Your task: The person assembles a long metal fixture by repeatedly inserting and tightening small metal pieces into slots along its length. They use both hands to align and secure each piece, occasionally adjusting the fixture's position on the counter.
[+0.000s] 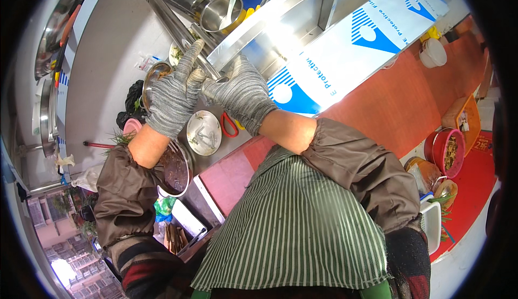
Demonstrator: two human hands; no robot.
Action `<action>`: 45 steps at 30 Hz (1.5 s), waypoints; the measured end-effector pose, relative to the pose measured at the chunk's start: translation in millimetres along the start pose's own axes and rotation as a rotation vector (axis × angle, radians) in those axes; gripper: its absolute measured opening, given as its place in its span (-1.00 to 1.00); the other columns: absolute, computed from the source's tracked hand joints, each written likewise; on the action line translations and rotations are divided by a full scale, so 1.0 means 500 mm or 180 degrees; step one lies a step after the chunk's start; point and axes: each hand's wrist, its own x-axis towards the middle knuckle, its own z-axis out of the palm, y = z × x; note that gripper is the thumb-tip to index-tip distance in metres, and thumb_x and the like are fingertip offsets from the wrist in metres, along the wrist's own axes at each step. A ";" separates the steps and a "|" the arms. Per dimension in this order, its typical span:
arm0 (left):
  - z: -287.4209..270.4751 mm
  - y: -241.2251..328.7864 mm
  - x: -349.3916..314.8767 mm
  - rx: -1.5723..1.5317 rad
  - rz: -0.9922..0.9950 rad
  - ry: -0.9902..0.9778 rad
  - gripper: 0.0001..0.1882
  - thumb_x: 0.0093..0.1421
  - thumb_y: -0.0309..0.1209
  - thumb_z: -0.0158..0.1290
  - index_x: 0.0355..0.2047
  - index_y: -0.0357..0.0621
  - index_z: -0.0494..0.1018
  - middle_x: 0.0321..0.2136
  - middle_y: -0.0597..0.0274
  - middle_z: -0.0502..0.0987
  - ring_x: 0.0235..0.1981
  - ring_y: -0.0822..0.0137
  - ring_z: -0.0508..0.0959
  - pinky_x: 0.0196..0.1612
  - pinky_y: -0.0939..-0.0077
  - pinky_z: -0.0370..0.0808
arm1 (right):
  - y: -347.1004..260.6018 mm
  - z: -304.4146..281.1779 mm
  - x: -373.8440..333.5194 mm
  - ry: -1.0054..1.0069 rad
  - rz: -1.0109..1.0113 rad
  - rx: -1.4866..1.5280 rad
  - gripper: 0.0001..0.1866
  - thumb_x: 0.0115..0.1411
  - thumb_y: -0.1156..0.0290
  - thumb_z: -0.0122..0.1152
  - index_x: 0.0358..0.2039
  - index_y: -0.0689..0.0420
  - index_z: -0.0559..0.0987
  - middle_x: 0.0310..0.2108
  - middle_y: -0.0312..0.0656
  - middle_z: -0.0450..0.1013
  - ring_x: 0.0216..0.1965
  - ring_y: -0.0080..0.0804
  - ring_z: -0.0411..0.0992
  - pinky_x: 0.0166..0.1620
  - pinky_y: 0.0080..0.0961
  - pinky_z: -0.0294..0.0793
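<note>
Both of my hands wear grey knitted gloves. A shiny metal tube [171, 23] slants down from the upper left, and its lower end lies between my hands. My right hand [242, 91] is closed around that lower end, with the thumb near its tip. My left hand [175, 91] is beside the tube, index finger and thumb stretched apart; its other fingers are partly hidden. Close to the left hand is a steel bowl [148, 87] with food in it. Below the hands are a floral plate [202, 122] and red-handled scissors [229, 125].
A steel unit with blue-and-white protective film [345, 51] spans the upper right, beside a red tabletop [399, 99]. A steel pot [218, 14] holds a white spoon. Dark liquid fills a pot [190, 172] by my left forearm. A pink basin [459, 156] stands at far right.
</note>
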 end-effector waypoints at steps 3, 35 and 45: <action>0.017 -0.007 0.000 -0.0684 -0.0254 -0.0020 -0.50 0.32 -0.07 -0.21 0.20 0.04 0.22 -0.37 0.13 0.51 -0.46 0.37 0.52 -0.39 0.45 0.44 | -0.008 -0.005 -0.002 -0.0183 0.0190 -0.0017 -0.35 -0.13 0.17 0.40 -0.06 0.22 0.39 -0.23 -0.10 0.51 -0.22 -0.35 0.50 -0.11 -0.46 0.46; -0.121 0.055 0.011 -0.2789 -0.3373 -0.1652 -0.64 0.29 -0.16 -0.10 -0.47 -0.20 0.40 -0.69 0.21 0.47 -0.80 0.46 0.41 -0.79 0.63 0.29 | 0.005 0.007 -0.008 0.0052 0.0126 -0.0054 -0.38 -0.14 0.03 0.38 -0.21 0.26 0.45 -0.32 0.00 0.48 -0.22 -0.14 0.47 -0.09 -0.32 0.41; -0.124 0.003 0.038 0.1778 0.0868 -0.1933 -0.87 0.03 -0.35 0.00 -0.46 -0.14 0.39 -0.60 0.02 0.48 -0.52 0.05 0.53 -0.47 0.19 0.43 | 0.005 0.014 -0.003 0.0164 0.0028 0.0026 -0.40 -0.15 0.10 0.40 -0.20 0.27 0.44 -0.32 -0.02 0.50 -0.26 -0.18 0.49 -0.12 -0.34 0.43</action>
